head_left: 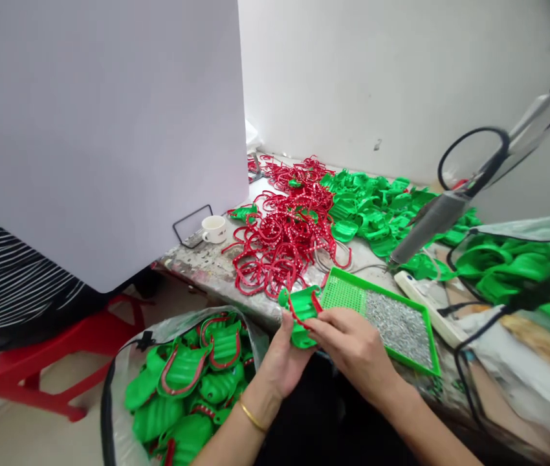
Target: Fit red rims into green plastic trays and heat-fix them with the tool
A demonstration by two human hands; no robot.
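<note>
My left hand (281,362), with a gold bangle (252,416) on its wrist, grips a green plastic shoe (303,309) that has a red strip along its edge. My right hand (353,346) pinches the same shoe from the other side, its fingertips at the red strip. Just beyond my right hand lies a green tray (382,290) holding a bed of small silver studs (398,327). The tray's near corner is hidden behind my right hand. Below my left hand, an open plastic bag (124,388) holds several green shoes with red trim (182,370).
A tangled heap of red dotted strips (285,236) and a pile of green shoes (372,210) cover the stained bench (192,265). A white mug (214,228), a power strip (425,307), a grey heat tool (428,223) and a bag of green shoes (517,272) stand nearby.
</note>
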